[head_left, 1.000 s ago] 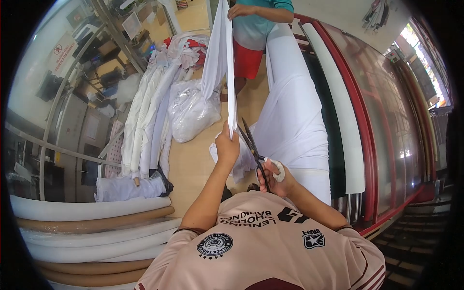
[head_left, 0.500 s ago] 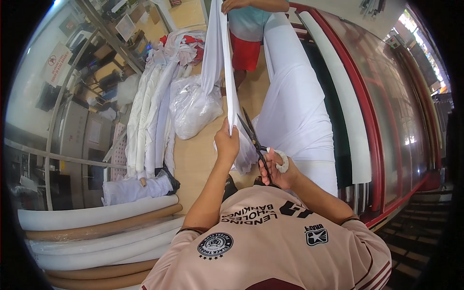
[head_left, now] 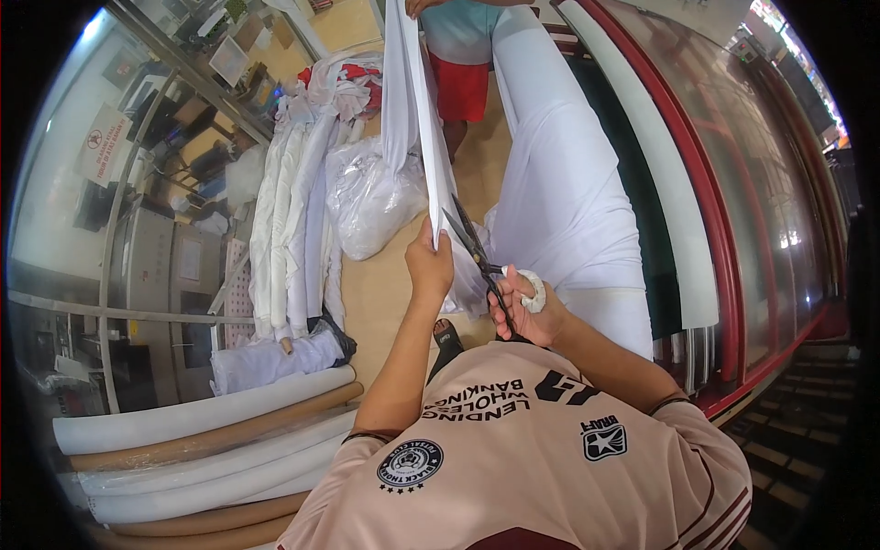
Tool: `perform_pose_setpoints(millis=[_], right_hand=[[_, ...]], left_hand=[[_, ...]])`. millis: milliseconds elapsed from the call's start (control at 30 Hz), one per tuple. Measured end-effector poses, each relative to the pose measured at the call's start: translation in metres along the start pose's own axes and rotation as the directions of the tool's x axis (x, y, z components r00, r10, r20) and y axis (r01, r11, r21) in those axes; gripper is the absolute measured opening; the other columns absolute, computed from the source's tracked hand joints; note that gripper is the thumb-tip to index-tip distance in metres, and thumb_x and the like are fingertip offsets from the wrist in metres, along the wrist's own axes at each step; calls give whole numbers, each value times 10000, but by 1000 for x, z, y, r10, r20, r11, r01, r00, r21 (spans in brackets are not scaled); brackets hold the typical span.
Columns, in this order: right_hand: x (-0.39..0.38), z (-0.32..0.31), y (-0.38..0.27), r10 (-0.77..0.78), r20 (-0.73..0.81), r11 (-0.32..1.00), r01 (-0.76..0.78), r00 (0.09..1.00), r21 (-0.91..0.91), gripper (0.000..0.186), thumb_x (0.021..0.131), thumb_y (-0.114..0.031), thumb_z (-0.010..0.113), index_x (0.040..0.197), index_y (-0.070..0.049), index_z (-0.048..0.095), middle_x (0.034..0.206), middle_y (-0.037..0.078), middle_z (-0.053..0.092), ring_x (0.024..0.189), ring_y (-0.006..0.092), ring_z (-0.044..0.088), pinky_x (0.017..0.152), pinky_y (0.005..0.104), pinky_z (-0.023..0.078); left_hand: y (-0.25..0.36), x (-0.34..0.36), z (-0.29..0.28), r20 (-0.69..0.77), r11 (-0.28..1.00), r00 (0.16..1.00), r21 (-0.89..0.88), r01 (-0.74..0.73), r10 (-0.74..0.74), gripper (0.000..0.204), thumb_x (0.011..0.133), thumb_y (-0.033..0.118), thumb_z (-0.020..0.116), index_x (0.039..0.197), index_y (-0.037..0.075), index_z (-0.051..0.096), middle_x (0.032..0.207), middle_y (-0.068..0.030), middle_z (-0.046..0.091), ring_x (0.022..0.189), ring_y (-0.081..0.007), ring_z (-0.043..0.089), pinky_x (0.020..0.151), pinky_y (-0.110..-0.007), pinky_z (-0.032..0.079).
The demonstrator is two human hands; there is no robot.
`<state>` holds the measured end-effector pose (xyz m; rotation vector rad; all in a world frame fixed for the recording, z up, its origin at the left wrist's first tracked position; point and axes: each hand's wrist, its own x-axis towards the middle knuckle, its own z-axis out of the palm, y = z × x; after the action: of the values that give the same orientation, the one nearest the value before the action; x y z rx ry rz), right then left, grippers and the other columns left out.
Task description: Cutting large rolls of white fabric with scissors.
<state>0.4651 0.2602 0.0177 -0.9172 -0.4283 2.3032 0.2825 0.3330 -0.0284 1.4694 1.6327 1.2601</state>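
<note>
A long folded strip of white fabric (head_left: 427,119) is stretched upward from my left hand (head_left: 429,263), which pinches its lower end. At its upper end a co-worker's hand (head_left: 423,5) grips the same fabric. My right hand (head_left: 530,307) has its fingers in the handles of large black scissors (head_left: 477,247). The scissor blades are spread apart, with their tips beside the fabric edge just above my left thumb. Some white wrap circles part of my right hand. More white cloth (head_left: 466,293) hangs loosely below the blades.
A big roll of white fabric (head_left: 568,202) stands right of the scissors. Wrapped rolls (head_left: 291,238) and a clear plastic bag (head_left: 376,197) lie to the left. White and brown rolls (head_left: 211,403) are stacked at lower left. A red-framed rack (head_left: 710,247) lines the right.
The scissors have shifted slightly left, bringing the blade tips closer to the fabric edge, and the blades look wider apart. My left hand keeps its pinch on the fabric.
</note>
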Motion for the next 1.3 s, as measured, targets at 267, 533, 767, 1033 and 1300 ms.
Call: perform_pose_setpoints(millis=[267, 533, 767, 1033, 1300], right_hand=[[7, -3, 2, 19, 24, 1000, -19, 1000, 10, 519, 896, -565, 541, 838, -50, 568, 657, 63, 574, 540, 187, 579, 495, 304, 498], [8, 0, -4, -16, 19, 999, 17, 1000, -37, 535, 885, -588, 542, 826, -57, 569, 651, 51, 576, 543, 180, 578, 491, 298, 485], [-9, 2, 0, 34, -16, 998, -35, 999, -46, 517, 879, -593, 548, 814, -81, 578, 656, 42, 578, 549, 176, 578, 512, 303, 486], [-3, 0, 0, 35, 0, 999, -35, 999, -14, 528, 873, -600, 553, 808, -77, 574, 670, 42, 578, 561, 174, 576, 516, 299, 489], [11, -1, -4, -41, -33, 997, 38, 999, -69, 520, 862, -590, 578, 795, -75, 562, 647, 40, 565, 515, 162, 555, 485, 293, 484]], left_hand=[[-4, 1, 6, 13, 996, 998, -65, -67, 68, 396, 889, 50, 504, 1282, 19, 534, 904, -175, 685, 743, -219, 638, 716, -317, 485], [-4, -3, 8, 62, 999, 998, -38, -22, 24, 390, 892, 54, 505, 1279, 23, 545, 956, -188, 682, 767, -202, 632, 735, -307, 484], [-4, 1, 9, 50, 995, 999, -100, 1, 4, 375, 902, 42, 501, 1273, 5, 545, 1026, -175, 681, 915, -172, 633, 815, -292, 471], [-5, 1, 12, 64, 993, 997, -116, -24, 32, 377, 910, 31, 498, 1282, -17, 534, 1067, -157, 680, 948, -170, 625, 840, -282, 463], [-4, -5, 12, 63, 994, 995, -80, -73, 78, 345, 911, 56, 504, 1245, -10, 562, 997, -188, 680, 893, -180, 640, 788, -312, 477]])
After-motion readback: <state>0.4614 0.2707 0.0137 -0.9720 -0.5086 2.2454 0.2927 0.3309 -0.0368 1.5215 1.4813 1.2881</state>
